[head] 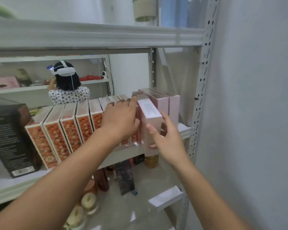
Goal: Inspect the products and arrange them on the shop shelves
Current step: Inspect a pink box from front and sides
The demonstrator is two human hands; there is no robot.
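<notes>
Middle shelf [184, 128], right end. A pink box [149, 112] stands upright at the near edge, between the row of orange boxes [70, 130] on its left and two pink cartons [166, 103] on its right. Its near end overhangs the shelf rim. Its top face carries a printed label, too small to read.

Right hand [167, 135]: clamped on the pink box, with the thumb across the near face and the fingers round the right side.

Left hand [121, 119]: fingers extended and holding nothing, laid flat over the tops of the rightmost orange boxes. The index finger reaches far along the top left edge of the pink box, and the thumb lies just beside the box's left face.

The orange boxes stand packed face to face. A tall black box [12, 140] stands at their left, with a barcode low on its near face.

On the level below are brown bottles [103, 180], a dark carton [125, 176], an amber jar [151, 161] and pale-lidded jars [88, 200] at near left.

An upper shelf [90, 35] runs overhead, and a perforated upright [204, 72] stands at the right.

Far left, beyond the shelving, a person [68, 95] in a patterned top and white headset faces away. A small white camera [104, 74] sits on the far rack.
</notes>
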